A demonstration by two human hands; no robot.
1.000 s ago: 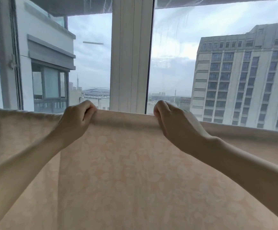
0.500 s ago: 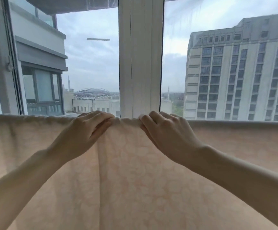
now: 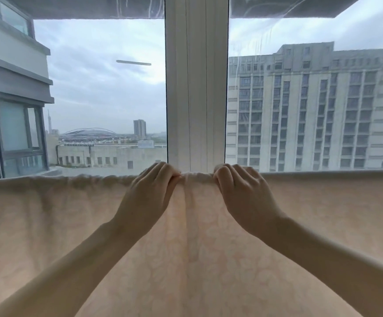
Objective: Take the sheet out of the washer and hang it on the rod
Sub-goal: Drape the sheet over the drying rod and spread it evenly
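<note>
**Both hands grip the top fold of the hung sheet**

The left hand [image 3: 150,197] curls over the top edge of the pale peach cotton sheet with a faint white floral print [image 3: 197,259], its fingers [image 3: 163,173] folded down over the ridge and closed on the cloth. The right hand [image 3: 243,195] does likewise just beside it, its fingers [image 3: 226,179] bent over the same ridge and pinching the fabric. Only a narrow, gathered strip of sheet lies between the two hands, with soft vertical creases falling below it. Both bare forearms reach up from the lower corners of the view.

The sheet spans the whole width of the view and hangs down over the lower half of it. Its top edge forms a nearly level line; to the left of the hands that edge is puckered and wrinkled, to the right it runs smooth and taut. The rod itself is hidden under the fold, so it cannot be seen directly.

Behind the sheet stands a broad white window post [image 3: 196,88], directly above the gap between the hands, with a glass pane on each side. Through the right pane a tall grey apartment block [image 3: 311,106] rises; through the left, low buildings, a domed roof [image 3: 89,131] and an overcast sky.
</note>
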